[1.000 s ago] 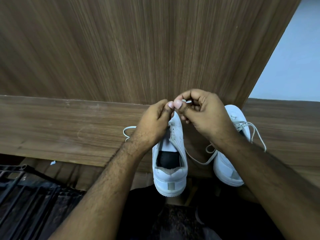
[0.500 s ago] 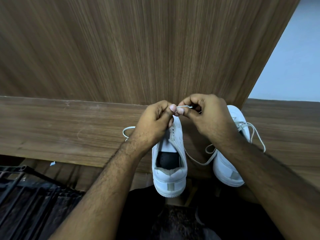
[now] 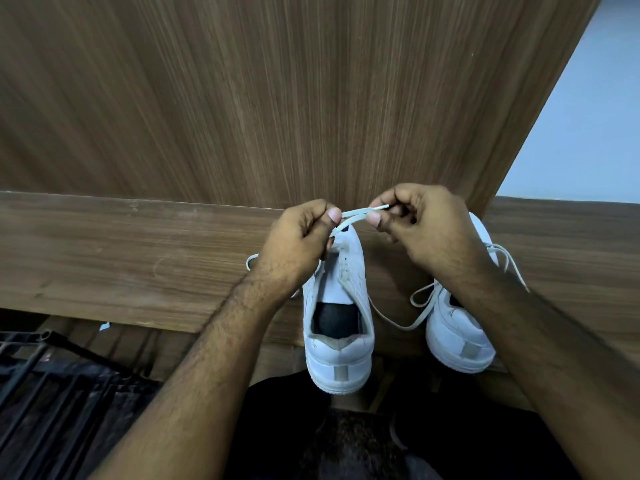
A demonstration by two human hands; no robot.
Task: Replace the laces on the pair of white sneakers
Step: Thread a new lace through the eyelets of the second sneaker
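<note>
Two white sneakers stand heel-toward-me on a wooden ledge. The left sneaker has its tongue area open, and a white lace runs up from its toe end. My left hand pinches that lace just above the toe. My right hand pinches the lace's free end, and a short doubled stretch of lace spans the gap between the two hands. The right sneaker is partly hidden behind my right forearm; its own lace hangs in loose loops.
A tall wood-grain panel rises right behind the ledge. A pale wall shows at the upper right. A black metal rack sits low at the left. My dark-clothed lap is below the sneakers.
My hands, fingertips touching one second ago, have drawn apart sideways. A short length of lace now shows stretched between them above the left sneaker's toe.
</note>
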